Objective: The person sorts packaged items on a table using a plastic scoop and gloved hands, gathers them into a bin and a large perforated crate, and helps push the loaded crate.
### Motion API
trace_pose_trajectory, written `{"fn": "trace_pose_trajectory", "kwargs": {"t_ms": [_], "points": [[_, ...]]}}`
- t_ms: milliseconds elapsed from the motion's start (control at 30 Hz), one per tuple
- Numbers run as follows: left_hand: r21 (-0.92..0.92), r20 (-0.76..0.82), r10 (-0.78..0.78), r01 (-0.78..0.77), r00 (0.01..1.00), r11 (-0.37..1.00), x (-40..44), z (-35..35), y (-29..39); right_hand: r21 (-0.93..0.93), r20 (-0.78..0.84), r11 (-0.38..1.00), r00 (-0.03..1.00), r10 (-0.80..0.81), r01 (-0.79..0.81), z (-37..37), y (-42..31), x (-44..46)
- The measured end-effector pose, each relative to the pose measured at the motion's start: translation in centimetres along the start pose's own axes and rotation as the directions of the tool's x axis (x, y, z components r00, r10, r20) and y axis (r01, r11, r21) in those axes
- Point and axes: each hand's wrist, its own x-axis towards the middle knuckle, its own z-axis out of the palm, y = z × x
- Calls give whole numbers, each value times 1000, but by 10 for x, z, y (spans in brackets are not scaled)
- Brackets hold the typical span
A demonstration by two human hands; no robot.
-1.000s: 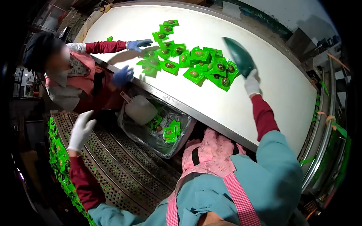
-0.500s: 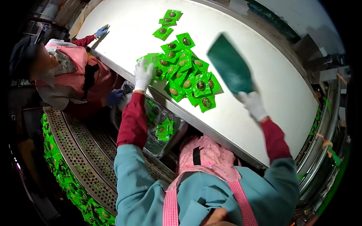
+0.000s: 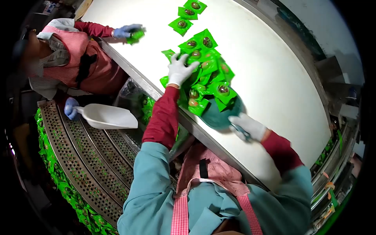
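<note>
Heap of green packets, two white-gloved hands, one green scoop

Clock directions are read from the middle of the heap.

Item: heap of green packets point(image 3: 207, 64), overlapping, each with a dark or reddish oval showing; lies on the white table point(image 3: 274, 86), against its near side.

Item: my left hand point(image 3: 181, 71), white-gloved, at 9 o'clock; fingers spread and unclosed, laid over the edge of the heap.

Item: my right hand point(image 3: 251, 127), white-gloved, at 5 o'clock; fingers closed round the handle of the green scoop.

Item: green scoop point(image 3: 216, 116), blade flat on the table between 5 and 6 o'clock; packets overlap its upper edge.

Item: three loose packets point(image 3: 188, 12), in a line at 11 o'clock, apart from the heap.

Item: co-worker point(image 3: 72, 55) in a pink apron; one blue-gloved hand point(image 3: 126, 31) at 10 o'clock, holding a single packet point(image 3: 136, 36) above the table edge; the other, blurred, grips a white scoop point(image 3: 111, 116) at 8 o'clock.

Item: plastic-lined bin point(image 3: 131, 91) below the table edge, 8 o'clock, packets inside.

Item: perforated metal strips point(image 3: 74, 143), 8 o'clock, beyond the bin.
</note>
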Motion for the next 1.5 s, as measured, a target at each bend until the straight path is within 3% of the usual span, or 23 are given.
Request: {"fn": "trace_pose_trajectory", "kwargs": {"t_ms": [67,133,167,200,267,367,533,600,800,867,933,1067,1133,1300,1333,1400,1467,1500], "points": [[-124,-22,43,-45,999,991,-7,4,21,163,120,969,971,-205,184,18,-21,55],[-99,-60,68,-74,996,992,-5,1,29,332,-43,940,996,-75,85,52,-31,91],[-71,-71,64,-69,995,995,-8,-5,30,331,-75,936,992,-98,117,59,-29,101],[-103,-32,101,-104,994,989,-11,-7,25,316,-76,941,992,-105,124,61,-27,98],[15,-158,174,-174,972,985,-21,-9,20,244,-116,937,967,-228,250,69,-29,97],[-150,-123,197,-215,973,965,-40,-10,20,205,-143,936,955,-259,285,81,-16,78],[-246,-244,196,-256,950,935,-69,-45,47,65,-175,928,920,-351,366,91,-16,38],[-246,-343,211,-305,915,920,-79,-61,50,-10,-181,947,931,-316,320,100,-23,21],[-264,-313,94,-182,945,947,-136,-143,59,-135,-152,916,905,-397,379,146,-32,-25],[-236,-405,107,-217,908,947,-162,-170,53,-143,-81,906,907,-412,399,161,-30,-37],[-180,-451,117,-218,885,959,-184,-206,43,-182,-21,857,870,-493,482,184,-37,-49],[-79,-469,31,-77,883,994,-229,-300,6,-224,243,801,828,-505,555,234,-76,-51],[-26,-574,51,-81,817,996,-262,-336,8,-270,331,719,763,-555,640,260,-83,-79],[102,-666,-21,119,746,988,-323,-429,-63,-335,534,640,699,-476,692,353,-137,-85],[250,-643,62,133,763,959,-343,-451,-76,-341,572,624,682,-456,703,374,-143,-89],[677,-508,284,173,813,715,-383,-483,-105,-350,654,616,655,-379,706,407,-156,-93],[689,-551,240,273,800,671,-439,-510,-115,-357,741,591,605,-293,723,451,-162,-108],[757,-480,224,271,848,595,-467,-525,-118,-355,807,549,544,-229,757,469,-166,-111]]}}
